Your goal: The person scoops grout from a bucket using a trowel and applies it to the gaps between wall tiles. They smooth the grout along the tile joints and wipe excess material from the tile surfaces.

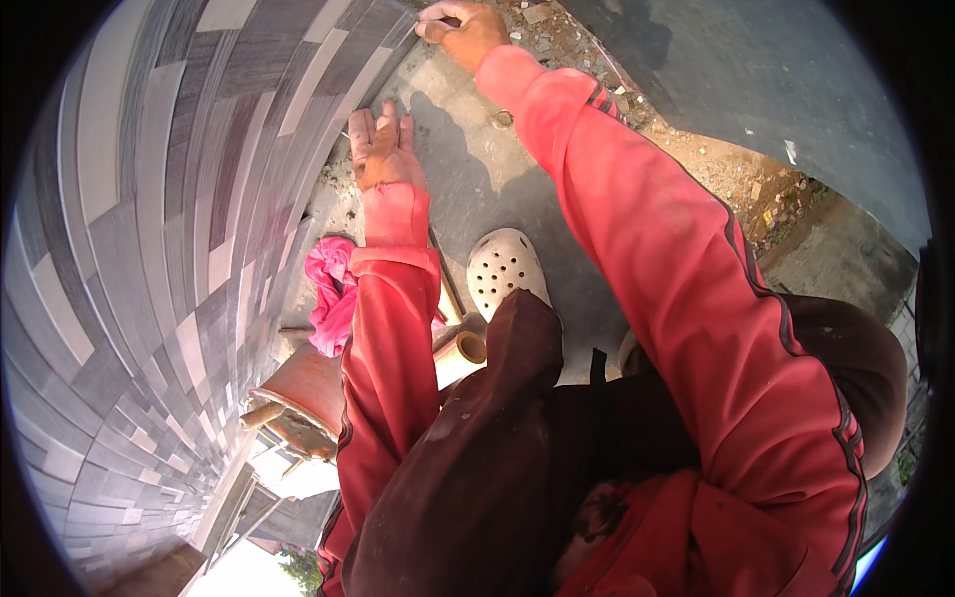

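Grey tiles in mixed shades cover the wall (159,189) on the left, arranged in narrow strips. Near that wall's lower edge, my left hand (384,151) has its fingers stretched out, their tips at the edge. Farther up, my right hand (462,36) is curled at the end of the tiled edge, thumb and finger close together; what they grip, if anything, is too small to make out. Below both hands lies a grey concrete ledge (473,149). A crumpled pink cloth (331,289) sits beside my left sleeve, by the wall.
My pale perforated clog (502,271) stands on the ledge. A reddish bucket (308,383) with a handle in it, and a yellowish tube (458,353) are near my left leg. Rubble (756,194) lies beyond the ledge at right, beside a large grey sheet-like surface (746,70).
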Demonstrator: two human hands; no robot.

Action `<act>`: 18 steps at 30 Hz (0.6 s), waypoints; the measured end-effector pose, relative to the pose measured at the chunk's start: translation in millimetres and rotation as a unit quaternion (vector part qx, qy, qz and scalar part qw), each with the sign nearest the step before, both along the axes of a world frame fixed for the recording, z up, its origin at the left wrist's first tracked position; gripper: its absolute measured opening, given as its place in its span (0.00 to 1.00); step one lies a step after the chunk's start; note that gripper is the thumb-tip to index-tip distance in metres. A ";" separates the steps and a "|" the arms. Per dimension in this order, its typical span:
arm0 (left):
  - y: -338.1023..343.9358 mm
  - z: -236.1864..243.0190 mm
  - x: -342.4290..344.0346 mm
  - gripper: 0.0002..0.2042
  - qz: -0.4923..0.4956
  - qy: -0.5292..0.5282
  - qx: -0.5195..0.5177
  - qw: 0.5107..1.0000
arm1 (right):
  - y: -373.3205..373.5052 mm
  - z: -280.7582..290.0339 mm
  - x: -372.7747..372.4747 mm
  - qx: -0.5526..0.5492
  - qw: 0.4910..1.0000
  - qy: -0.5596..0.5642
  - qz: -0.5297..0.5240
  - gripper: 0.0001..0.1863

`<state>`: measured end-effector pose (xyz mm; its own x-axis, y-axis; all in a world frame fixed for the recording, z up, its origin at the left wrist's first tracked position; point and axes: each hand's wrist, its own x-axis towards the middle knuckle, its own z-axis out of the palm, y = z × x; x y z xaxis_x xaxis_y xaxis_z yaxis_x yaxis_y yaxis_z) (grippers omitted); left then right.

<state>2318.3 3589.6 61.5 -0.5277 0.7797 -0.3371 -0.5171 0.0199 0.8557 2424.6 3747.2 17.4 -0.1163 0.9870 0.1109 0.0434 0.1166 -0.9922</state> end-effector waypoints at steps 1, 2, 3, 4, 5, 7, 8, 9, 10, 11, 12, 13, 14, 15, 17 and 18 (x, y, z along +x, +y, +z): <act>-0.6 -0.2 0.9 0.35 0.000 0.002 -0.001 1.000 | -0.7 -0.9 0.5 0.000 1.000 -0.001 0.002 0.08; -0.4 -0.4 1.5 0.35 -0.001 0.001 -0.001 1.000 | -1.2 -1.7 0.9 0.000 1.000 -0.001 0.004 0.08; 0.1 -0.6 1.9 0.35 -0.003 0.001 -0.001 1.000 | -1.4 -2.4 1.6 -0.004 1.000 0.005 0.003 0.07; 0.3 -0.8 2.7 0.35 -0.004 0.000 -0.001 1.000 | -1.3 -3.2 2.7 -0.009 1.000 0.011 0.003 0.07; 0.4 -1.4 4.5 0.35 -0.004 -0.002 -0.003 1.000 | -1.5 -3.9 4.1 -0.014 1.000 0.016 0.002 0.07; 0.6 2.8 0.6 0.35 0.000 0.004 -0.006 1.000 | -2.8 2.7 -1.4 -0.036 0.999 0.037 0.005 0.07; 0.7 2.7 1.0 0.35 -0.002 0.002 -0.008 1.000 | -2.9 2.6 -0.9 -0.047 0.998 0.042 0.005 0.06; 0.2 3.1 1.0 0.34 -0.003 0.000 -0.010 1.000 | -2.5 2.7 -0.7 -0.058 0.997 0.042 0.010 0.06; 0.0 3.7 1.0 0.34 -0.005 -0.001 -0.010 1.000 | -1.9 3.0 0.1 -0.067 0.997 0.042 0.014 0.06; 0.2 3.2 0.5 0.34 -0.005 0.000 -0.009 1.000 | -1.4 3.2 0.6 -0.076 0.996 0.043 0.019 0.06; 0.6 3.1 0.3 0.34 -0.005 0.001 -0.009 1.000 | -1.1 3.5 0.6 -0.068 0.996 0.048 0.015 0.06; 0.3 4.6 0.3 0.34 -0.004 0.003 -0.011 1.000 | -2.4 4.1 0.0 -0.062 0.997 0.053 0.011 0.05; 0.1 6.1 0.1 0.34 -0.009 -0.001 -0.009 1.000 | -3.5 4.6 -0.5 -0.056 0.997 0.059 0.007 0.05; 0.1 7.5 0.1 0.34 -0.013 -0.004 -0.007 1.000 | -3.7 5.0 1.1 -0.067 0.996 0.060 0.015 0.05; 0.6 6.8 1.6 0.34 -0.012 -0.005 -0.008 1.000 | -2.9 9.7 8.2 -0.087 0.994 0.060 0.028 0.05; 1.8 5.6 2.4 0.33 -0.007 -0.002 -0.010 1.000 | -2.5 6.8 7.6 -0.085 0.994 0.061 0.030 0.05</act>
<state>2320.7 3591.5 67.0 -0.5153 0.7802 -0.3546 -0.5197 0.0446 0.8532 2432.3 3744.7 24.2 -0.1713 0.9844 -0.0395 -0.0798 -0.0538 -0.9954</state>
